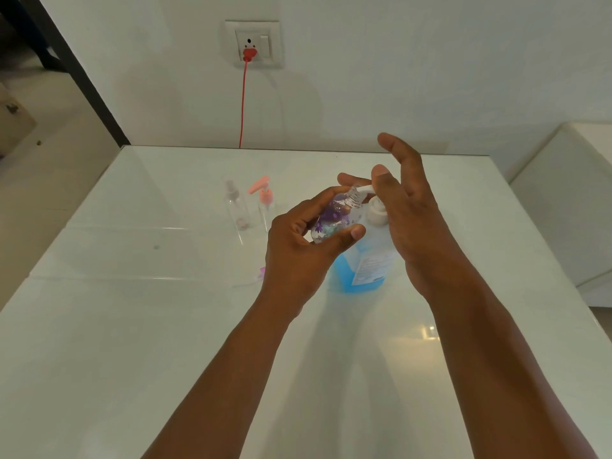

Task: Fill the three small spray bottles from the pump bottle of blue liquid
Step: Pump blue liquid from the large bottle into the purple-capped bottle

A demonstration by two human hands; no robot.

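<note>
My left hand (298,240) grips a small clear bottle with purple flowers (334,217), uncapped and tilted, its threaded neck held at the spout of the pump bottle of blue liquid (364,260). My right hand (407,207) is over the white pump head (377,210), thumb near the spout and the other fingers straight. Two more small clear bottles stand behind to the left: one with a clear spray cap (236,207) and one with a pink pump top (265,200). A purple cap piece (261,271) lies left of my left wrist, partly hidden.
The bottles stand on a glossy white table (132,326) against a white wall. A red cable (243,101) runs from a wall socket down behind the table's far edge. A white cabinet (569,200) stands at the right.
</note>
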